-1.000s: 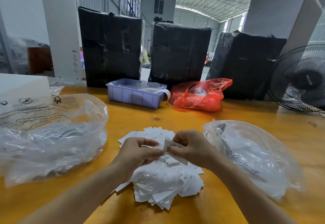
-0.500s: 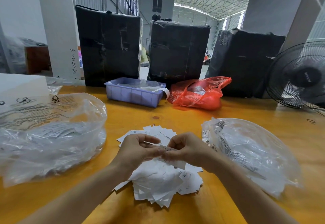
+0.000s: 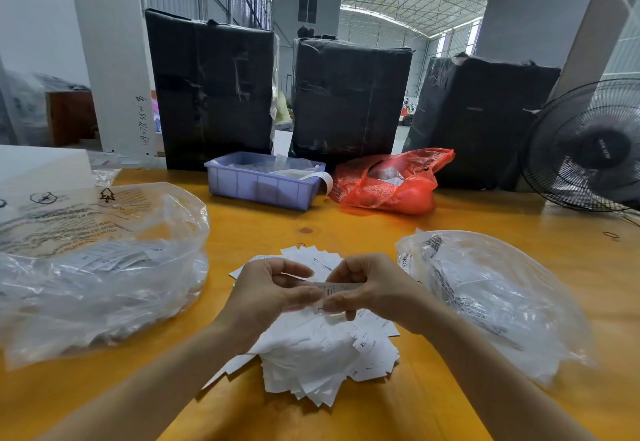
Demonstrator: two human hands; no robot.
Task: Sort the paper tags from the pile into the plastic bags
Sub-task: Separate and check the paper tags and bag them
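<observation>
A heap of white paper tags (image 3: 313,354) lies on the yellow table in front of me. Just above it my left hand (image 3: 268,290) and my right hand (image 3: 370,288) meet, both pinching one small white tag (image 3: 333,289) between thumb and fingers. A large clear plastic bag (image 3: 100,267) with tags inside lies to the left. Another clear plastic bag (image 3: 491,298) with tags lies to the right, close to my right wrist.
A purple plastic tray (image 3: 259,182) and a red plastic bag (image 3: 388,181) sit at the back of the yellow table (image 3: 346,226). Three black-wrapped boxes (image 3: 349,101) stand behind them. A black fan (image 3: 585,146) is at the far right, a white box (image 3: 41,167) at the far left.
Both hands stayed over the heap. The tag between them has turned from upright to lying flat and edge-on, and the fingers have closed in more tightly around it.
</observation>
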